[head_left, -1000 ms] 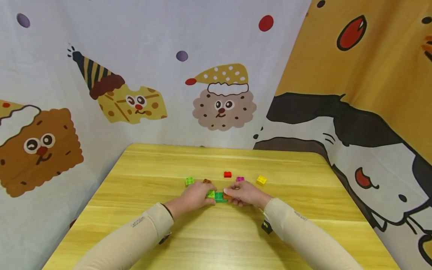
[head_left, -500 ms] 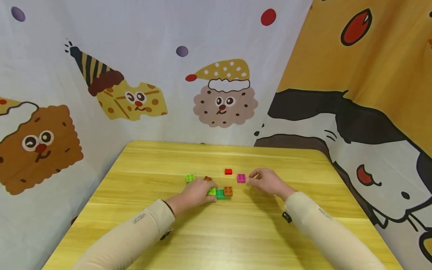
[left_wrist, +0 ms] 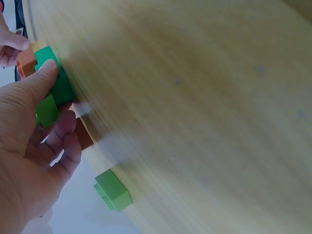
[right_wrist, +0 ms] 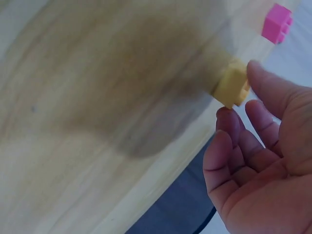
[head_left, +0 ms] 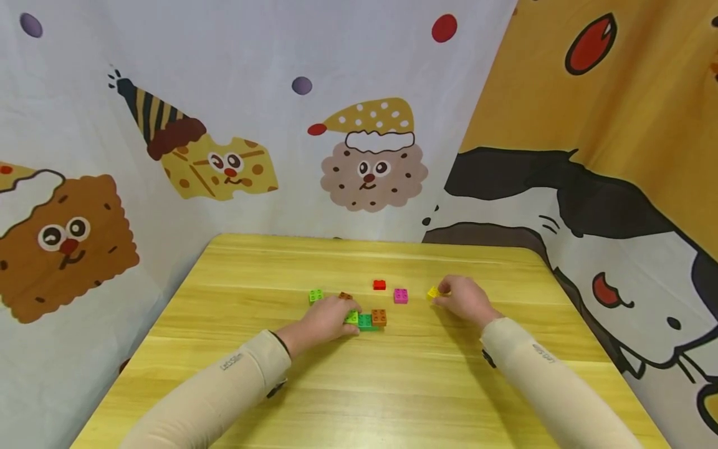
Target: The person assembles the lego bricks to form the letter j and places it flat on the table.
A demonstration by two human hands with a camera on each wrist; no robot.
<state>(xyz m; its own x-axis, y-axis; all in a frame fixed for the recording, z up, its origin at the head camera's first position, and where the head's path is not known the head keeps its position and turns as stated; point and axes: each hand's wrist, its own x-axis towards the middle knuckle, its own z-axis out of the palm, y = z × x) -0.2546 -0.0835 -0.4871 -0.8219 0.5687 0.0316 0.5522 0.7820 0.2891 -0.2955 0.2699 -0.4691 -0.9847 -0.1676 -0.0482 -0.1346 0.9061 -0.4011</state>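
My left hand (head_left: 328, 318) holds a small build of toy bricks on the table. Its thumb lies along the green base brick (left_wrist: 62, 90) in the left wrist view. On that base sit a light green brick (head_left: 351, 317), partly covered by the hand, and an orange-brown brick (head_left: 379, 317) at the right end. Farther right, my right hand (head_left: 467, 300) has its thumb and a fingertip at opposite sides of a yellow brick (right_wrist: 229, 87), pinching it close over the tabletop. The other right fingers are curled below it.
Beyond the build lie a red brick (head_left: 379, 285) and a magenta brick (head_left: 401, 296). Just past the left hand are a brown brick (head_left: 345, 296) and another light green brick (head_left: 316, 295). The wooden table (head_left: 359, 399) ends at a printed curtain (head_left: 252, 75).
My right hand has left the orange-brown brick on the build and moved right, past the magenta brick, to the yellow brick. The left hand has stayed on the build.
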